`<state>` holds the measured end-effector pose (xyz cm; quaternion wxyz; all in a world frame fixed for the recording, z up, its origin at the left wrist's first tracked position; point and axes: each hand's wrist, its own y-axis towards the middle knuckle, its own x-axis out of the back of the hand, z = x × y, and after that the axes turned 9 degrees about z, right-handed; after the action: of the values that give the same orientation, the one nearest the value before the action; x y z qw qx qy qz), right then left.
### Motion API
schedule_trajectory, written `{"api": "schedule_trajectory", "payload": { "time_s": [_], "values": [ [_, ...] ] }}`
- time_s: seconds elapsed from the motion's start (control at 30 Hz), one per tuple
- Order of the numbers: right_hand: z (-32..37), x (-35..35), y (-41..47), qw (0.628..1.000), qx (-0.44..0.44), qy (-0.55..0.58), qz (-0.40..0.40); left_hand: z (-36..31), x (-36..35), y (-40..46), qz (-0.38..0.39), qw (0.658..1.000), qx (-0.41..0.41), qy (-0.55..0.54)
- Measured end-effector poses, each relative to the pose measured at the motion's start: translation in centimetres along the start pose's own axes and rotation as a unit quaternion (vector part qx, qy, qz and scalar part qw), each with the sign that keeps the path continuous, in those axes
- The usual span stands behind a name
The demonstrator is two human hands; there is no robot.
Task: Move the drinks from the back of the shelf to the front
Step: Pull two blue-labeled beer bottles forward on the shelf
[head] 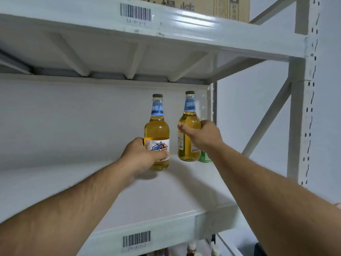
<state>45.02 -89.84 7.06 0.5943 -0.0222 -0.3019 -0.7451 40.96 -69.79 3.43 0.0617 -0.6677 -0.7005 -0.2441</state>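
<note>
Two clear bottles of golden beer with blue neck labels stand upright near the back of the white shelf [184, 191]. My left hand [142, 154] grips the left bottle [156, 130] around its lower label. My right hand [201, 134] grips the right bottle [188, 117] around its middle. Behind the right bottle a green drink [203, 157] shows only at its base; my right wrist hides the remainder.
The shelf above [166, 24] hangs low over the bottle caps and carries a cardboard box [221, 6]. A white upright post [302, 117] and a diagonal brace bound the right side. Several bottle tops [191, 248] show on the level below.
</note>
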Motion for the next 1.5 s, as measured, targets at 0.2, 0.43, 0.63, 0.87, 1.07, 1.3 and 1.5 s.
{"api": "schedule_trajectory", "payload": {
  "time_s": [0.2,0.43,0.63,0.87,1.07,1.3,1.5],
  "values": [
    [-2.4,-0.3,4.0,0.999,-0.001,0.011,0.043,-0.7,-1.9,2.5,-0.030,0.999,0.022,0.017],
    [-3.7,-1.6,7.3,0.996,-0.007,0.030,0.084,-0.2,-2.7,4.1,-0.057,0.998,0.034,0.024],
    [-3.7,-2.7,9.3,0.994,-0.017,-0.008,0.106,0.1,-2.4,4.5,-0.065,0.997,0.039,0.018],
    [-4.5,-3.8,10.2,0.992,-0.040,0.000,0.119,0.8,-2.2,4.6,-0.073,0.997,0.039,-0.002],
    [-4.6,-4.1,10.7,0.991,-0.048,-0.001,0.123,1.3,-2.1,4.6,-0.078,0.996,0.047,-0.004],
    [-5.2,-4.5,10.5,0.987,-0.071,0.008,0.144,1.3,-2.0,4.3,-0.081,0.996,0.049,-0.003],
    [-5.2,-4.9,10.7,0.983,-0.081,0.027,0.161,1.4,-2.2,4.3,-0.079,0.995,0.056,-0.001]
  ]
}}
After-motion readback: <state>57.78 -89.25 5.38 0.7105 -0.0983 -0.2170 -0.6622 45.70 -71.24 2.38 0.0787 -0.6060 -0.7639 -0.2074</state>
